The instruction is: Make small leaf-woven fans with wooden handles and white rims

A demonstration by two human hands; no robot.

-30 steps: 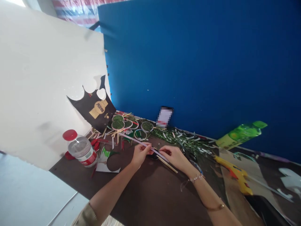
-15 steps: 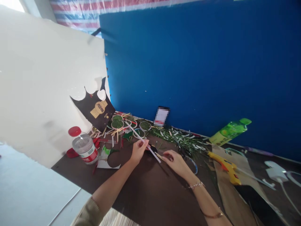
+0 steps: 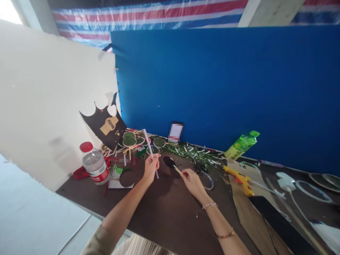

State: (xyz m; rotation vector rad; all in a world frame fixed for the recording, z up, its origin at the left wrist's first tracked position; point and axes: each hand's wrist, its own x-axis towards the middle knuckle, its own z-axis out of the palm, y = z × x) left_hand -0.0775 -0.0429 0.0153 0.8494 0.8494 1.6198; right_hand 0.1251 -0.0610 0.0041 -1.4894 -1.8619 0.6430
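Observation:
My left hand is closed in a pinch on a long, thin, pale strip, which stands nearly upright with its lower end showing below the fingers. To its right, my right hand pinches the thin wooden handle of a small round black paddle shape. The black disc points left, toward my left hand, and is apart from the strip. Behind the hands lie round green pieces with pale rims and wooden sticks, beside a heap of green and white cuttings.
A red-capped bottle and a cut card are at left. A cut black sheet leans on the white board. A phone rests against the blue panel. At right are a green bottle, yellow glue gun and white cables.
My left hand has turned the strip more upright and moved it left, away from the right hand. The black disc now shows clear of it. The camera view has tilted up slightly.

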